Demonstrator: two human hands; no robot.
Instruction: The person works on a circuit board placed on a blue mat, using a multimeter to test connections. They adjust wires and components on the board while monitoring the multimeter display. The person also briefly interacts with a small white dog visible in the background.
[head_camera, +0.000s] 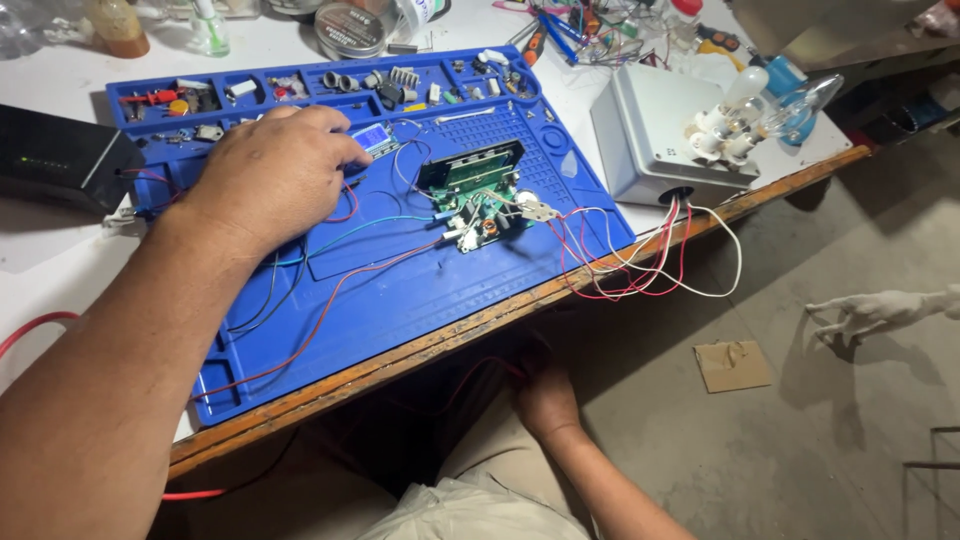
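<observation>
My left hand (270, 175) rests knuckles-up, fingers curled loosely on the small blue display module (374, 138) on the blue mat (420, 300), gripping nothing that I can see; right hand (545, 395) below the surface edge, grasp unclear; best pressed lightly, off the thin wires (330, 245).

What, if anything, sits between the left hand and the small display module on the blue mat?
Nothing visible does. The left hand rests on the blue mat with its fingertips right at the small display module. Only thin wires run under and past the hand. The right hand is below the table edge.
</observation>
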